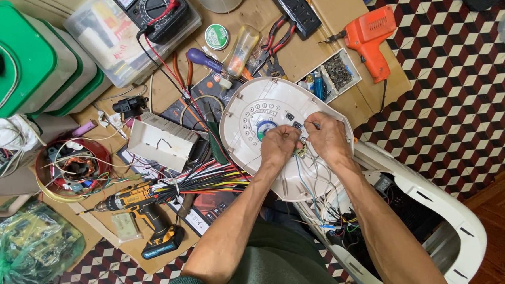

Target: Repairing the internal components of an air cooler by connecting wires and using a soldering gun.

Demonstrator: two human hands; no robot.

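Both forearms reached up from six o'clock, meeting over the white panel (265, 111) at the worktop's (319, 48) centre. The left hand (279, 144) pinched small wires (302, 152); the right hand (327, 137) gripped a thin tool (311, 126). A wire bundle (211, 183) lay at eight o'clock, an orange drill (370, 36) at one, pliers (274, 43) at twelve.

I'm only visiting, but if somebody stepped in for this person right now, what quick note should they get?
Left hand: pinching small parts and thin wires at the middle of the pale oval panel.
Right hand: holding a slim tool on the same spot.
The panel leans on the open white casing, wires trailing inside.
Done: panel off the casing.
Left: wiring still loose.
Yellow drill and multimeter lie on the board.
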